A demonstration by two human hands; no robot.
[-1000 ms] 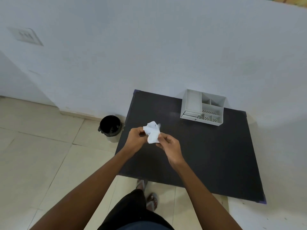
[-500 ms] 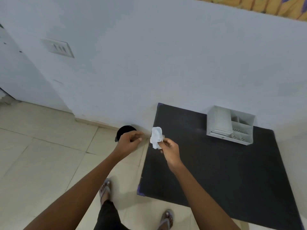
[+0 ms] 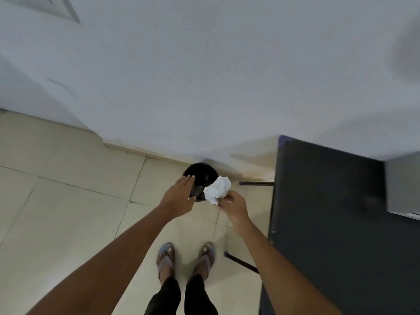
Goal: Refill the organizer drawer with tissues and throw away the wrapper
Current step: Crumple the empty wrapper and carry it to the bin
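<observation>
My right hand pinches a crumpled white wrapper and holds it over the right rim of a small black bin that stands on the floor by the wall. My left hand hovers over the bin's left side, fingers spread flat, holding nothing. The grey organizer is a blurred shape at the right edge, resting on the black table. Its drawer cannot be made out.
A white wall rises just behind the bin. The floor is beige tile. My feet in sandals stand below the hands. Table legs stick out to the right of the bin.
I have turned left from the table toward the bin. My right hand carried the wrapper from over the table edge to above the bin; my left hand opened flat over it.
</observation>
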